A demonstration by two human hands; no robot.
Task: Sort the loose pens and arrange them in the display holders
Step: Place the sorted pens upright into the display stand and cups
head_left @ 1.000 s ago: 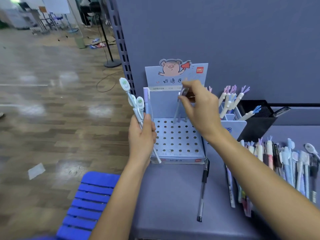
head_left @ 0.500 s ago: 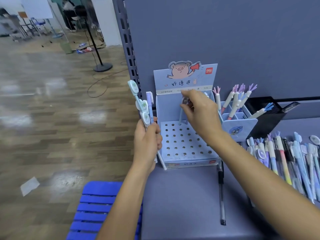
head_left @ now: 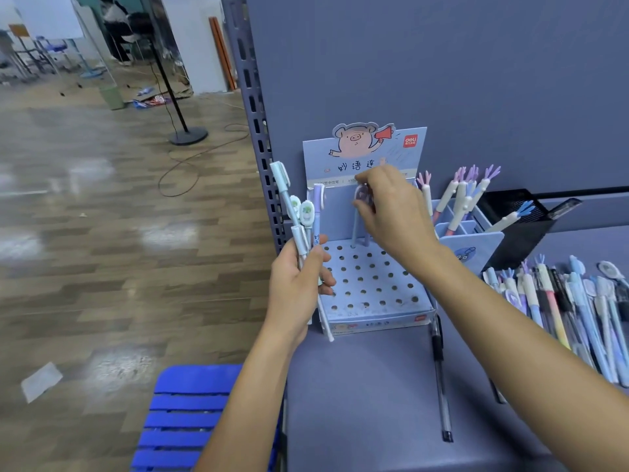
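A light-blue cardboard display holder [head_left: 374, 284] with a pig picture and a grid of holes stands at the shelf's left end. My left hand [head_left: 299, 284] grips a bunch of pastel pens [head_left: 303, 216] upright beside the holder's left wall. My right hand [head_left: 391, 212] pinches the top of a pale pen [head_left: 355, 226] whose tip sits in a hole of the back row. Several loose pens [head_left: 571, 301] lie in a row on the shelf at the right.
A second blue holder [head_left: 473, 247] with claw-topped pens stands right of the first, a black mesh bin [head_left: 517, 229] behind it. A black pen [head_left: 440, 376] lies on the shelf [head_left: 367, 403] in front. A blue chair [head_left: 190, 413] is below left. A grey back panel rises behind.
The view has shifted so the shelf sits further right. My right hand has lowered the pale pen into a back-row hole. My left hand still holds its bunch.
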